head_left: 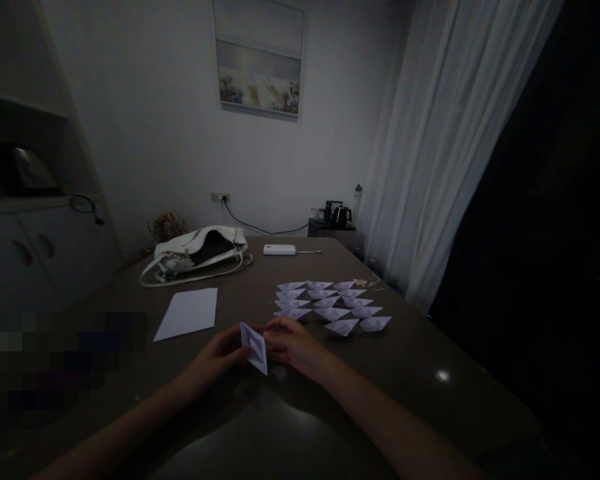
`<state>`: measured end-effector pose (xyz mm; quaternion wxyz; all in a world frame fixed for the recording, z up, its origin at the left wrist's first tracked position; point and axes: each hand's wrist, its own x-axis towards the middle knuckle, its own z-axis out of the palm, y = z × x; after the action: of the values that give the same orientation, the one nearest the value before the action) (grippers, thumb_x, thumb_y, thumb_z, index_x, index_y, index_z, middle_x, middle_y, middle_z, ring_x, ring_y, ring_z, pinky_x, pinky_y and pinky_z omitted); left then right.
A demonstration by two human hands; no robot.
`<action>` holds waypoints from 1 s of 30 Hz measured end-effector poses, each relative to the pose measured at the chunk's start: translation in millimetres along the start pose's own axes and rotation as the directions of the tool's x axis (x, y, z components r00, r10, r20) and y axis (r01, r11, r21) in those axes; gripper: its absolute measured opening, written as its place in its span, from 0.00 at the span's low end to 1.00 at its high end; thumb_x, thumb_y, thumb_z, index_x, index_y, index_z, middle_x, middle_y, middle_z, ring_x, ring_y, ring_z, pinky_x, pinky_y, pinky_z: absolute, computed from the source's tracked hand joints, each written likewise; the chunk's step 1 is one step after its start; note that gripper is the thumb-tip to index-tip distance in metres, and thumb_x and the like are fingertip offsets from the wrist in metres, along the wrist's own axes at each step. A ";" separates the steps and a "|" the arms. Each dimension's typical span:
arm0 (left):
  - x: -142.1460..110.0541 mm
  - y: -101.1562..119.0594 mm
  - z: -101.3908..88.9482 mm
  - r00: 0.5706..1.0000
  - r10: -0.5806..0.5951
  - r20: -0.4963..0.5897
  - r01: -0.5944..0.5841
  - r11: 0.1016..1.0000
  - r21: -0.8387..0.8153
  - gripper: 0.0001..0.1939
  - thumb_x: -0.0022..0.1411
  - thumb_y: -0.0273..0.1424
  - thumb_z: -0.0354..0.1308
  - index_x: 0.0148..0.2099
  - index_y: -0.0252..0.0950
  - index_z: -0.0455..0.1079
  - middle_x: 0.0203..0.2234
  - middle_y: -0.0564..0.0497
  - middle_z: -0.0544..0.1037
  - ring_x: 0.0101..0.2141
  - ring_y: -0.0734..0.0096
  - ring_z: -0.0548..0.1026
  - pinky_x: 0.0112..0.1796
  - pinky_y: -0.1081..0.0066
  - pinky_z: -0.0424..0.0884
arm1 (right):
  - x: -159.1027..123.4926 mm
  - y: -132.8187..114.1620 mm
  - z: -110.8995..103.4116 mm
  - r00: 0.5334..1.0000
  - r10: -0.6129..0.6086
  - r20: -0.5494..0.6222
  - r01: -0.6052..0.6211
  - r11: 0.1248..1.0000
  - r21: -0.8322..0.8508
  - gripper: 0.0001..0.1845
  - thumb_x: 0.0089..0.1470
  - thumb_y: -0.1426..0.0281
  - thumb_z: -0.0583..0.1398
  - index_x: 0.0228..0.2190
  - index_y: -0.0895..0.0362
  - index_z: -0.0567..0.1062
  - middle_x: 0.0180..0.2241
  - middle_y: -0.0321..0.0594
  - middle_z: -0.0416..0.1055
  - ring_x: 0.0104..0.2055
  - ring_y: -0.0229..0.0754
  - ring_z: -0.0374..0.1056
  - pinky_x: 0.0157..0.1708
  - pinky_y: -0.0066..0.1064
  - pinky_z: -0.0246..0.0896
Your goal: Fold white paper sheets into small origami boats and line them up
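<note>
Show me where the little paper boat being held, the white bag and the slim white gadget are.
Paper boat [255, 351]: head view, middle of its open upper side.
White bag [181, 244]: head view, pale top, left of the dark opening.
White gadget [281, 250]: head view, middle of its casing.

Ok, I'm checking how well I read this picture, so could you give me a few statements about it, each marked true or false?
1. The left hand holds a folded paper piece, with the right hand close beside it. True.
2. The small paper boats are on the table, to the right of the paper sheet. True.
3. The paper sheet is crumpled into a ball. False: it lies flat.
4. The small paper boats are stacked in one pile. False: they are spread out in rows.
5. The white bag lies beyond the paper sheet. True.
</note>
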<state>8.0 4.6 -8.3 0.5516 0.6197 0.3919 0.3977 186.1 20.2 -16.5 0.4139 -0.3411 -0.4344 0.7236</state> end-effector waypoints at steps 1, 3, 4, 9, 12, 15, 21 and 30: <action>-0.2 -0.1 0.3 1.000 0.000 0.005 0.000 1.000 0.000 0.19 0.47 0.39 0.65 0.41 0.35 0.72 0.30 0.49 0.77 0.32 0.63 0.72 0.32 0.71 0.67 | 0.1 0.2 -0.9 1.000 0.027 0.012 -0.027 0.999 0.018 0.26 0.30 0.64 0.71 0.31 0.58 0.67 0.25 0.32 0.71 0.26 0.35 0.69 0.33 0.31 0.63; -0.4 -1.0 0.5 1.000 0.004 0.004 -0.004 1.000 -0.005 0.19 0.48 0.40 0.65 0.41 0.35 0.72 0.29 0.50 0.76 0.30 0.66 0.71 0.31 0.72 0.66 | 0.7 0.9 -2.5 0.997 0.062 0.033 -0.064 0.997 0.052 0.27 0.30 0.67 0.71 0.32 0.58 0.67 0.26 0.33 0.71 0.26 0.35 0.70 0.32 0.31 0.63; -0.4 -1.8 0.3 1.000 0.007 0.001 -0.007 1.000 -0.008 0.20 0.48 0.40 0.65 0.41 0.35 0.72 0.29 0.51 0.76 0.29 0.67 0.70 0.30 0.73 0.66 | 1.1 1.3 -3.0 0.996 0.075 0.041 -0.078 0.994 0.072 0.26 0.30 0.67 0.71 0.32 0.59 0.67 0.26 0.33 0.72 0.26 0.36 0.70 0.32 0.31 0.63; 0.4 -4.6 -1.6 1.000 0.024 0.017 -0.024 1.000 0.014 0.20 0.47 0.41 0.66 0.41 0.36 0.72 0.28 0.51 0.75 0.27 0.69 0.69 0.28 0.74 0.65 | 2.0 2.8 -2.6 0.993 0.098 0.059 -0.106 0.983 0.150 0.23 0.31 0.69 0.72 0.30 0.59 0.68 0.26 0.33 0.72 0.26 0.36 0.70 0.33 0.31 0.63; -0.2 -3.1 -1.5 0.999 0.025 0.034 -0.026 0.999 0.028 0.20 0.48 0.41 0.65 0.41 0.36 0.72 0.30 0.50 0.76 0.29 0.67 0.70 0.28 0.73 0.65 | 0.9 2.1 -1.2 0.993 0.103 0.065 -0.112 0.981 0.155 0.22 0.30 0.72 0.72 0.30 0.59 0.69 0.26 0.34 0.72 0.27 0.36 0.70 0.34 0.31 0.62; -1.4 -1.8 -0.8 0.999 0.018 0.041 -0.019 0.999 0.033 0.21 0.49 0.41 0.65 0.42 0.36 0.71 0.30 0.50 0.75 0.28 0.68 0.70 0.29 0.73 0.65 | -0.1 0.7 -0.1 0.990 0.122 0.077 -0.132 0.980 0.151 0.21 0.32 0.73 0.71 0.31 0.59 0.71 0.27 0.35 0.72 0.28 0.36 0.70 0.36 0.32 0.61; -1.2 -7.2 -2.8 0.999 0.028 0.035 -0.029 0.999 0.038 0.19 0.51 0.39 0.64 0.44 0.37 0.71 0.30 0.50 0.75 0.29 0.67 0.70 0.31 0.72 0.66 | -0.9 -1.2 2.1 0.977 0.165 0.137 -0.183 0.975 0.129 0.20 0.35 0.72 0.69 0.35 0.57 0.74 0.30 0.35 0.72 0.28 0.36 0.69 0.36 0.32 0.61; -0.9 -11.4 -1.0 0.999 -0.042 0.017 0.044 0.981 -0.189 0.21 0.50 0.37 0.65 0.46 0.36 0.70 0.27 0.53 0.74 0.25 0.74 0.68 0.28 0.74 0.64 | 1.0 0.4 4.8 0.991 0.088 0.100 -0.103 0.983 0.149 0.19 0.35 0.72 0.69 0.34 0.57 0.74 0.29 0.34 0.71 0.28 0.36 0.68 0.35 0.32 0.62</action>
<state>6.2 5.1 -19.7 0.6192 0.5583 0.3618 0.4171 181.4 19.3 -15.2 0.3832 -0.2945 -0.3792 0.7890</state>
